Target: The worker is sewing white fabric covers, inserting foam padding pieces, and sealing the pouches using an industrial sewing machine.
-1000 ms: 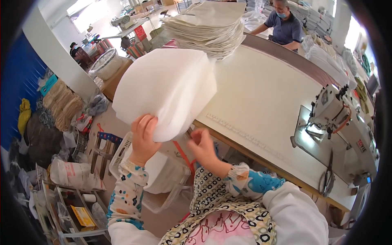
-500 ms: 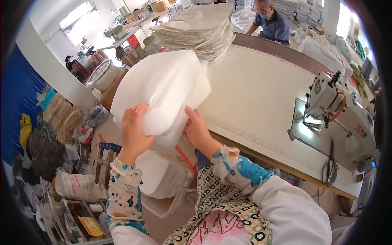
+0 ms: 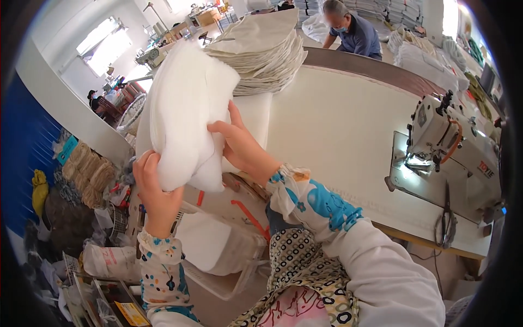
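Holding a thick white bundle (image 3: 185, 120) up beside the table (image 3: 332, 125)'s left end; left hand (image 3: 156, 192) clasping its lower corner, right hand (image 3: 243, 143) gripping its side; lifted, yes, but not yet laid down; another white pile (image 3: 204, 240) sits in the basket (image 3: 239, 279) below, untouched!

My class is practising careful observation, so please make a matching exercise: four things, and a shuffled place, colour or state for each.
Things:
1. Left hand
2. Sewing machine
3. Scissors
4. Basket

Descriptions:
A. Dark, lying on the table
B. Gripping a soft white stack
C. White, with white pieces inside
D. Brightly lit beneath its head

Pairs: 1-B, 2-D, 3-A, 4-C
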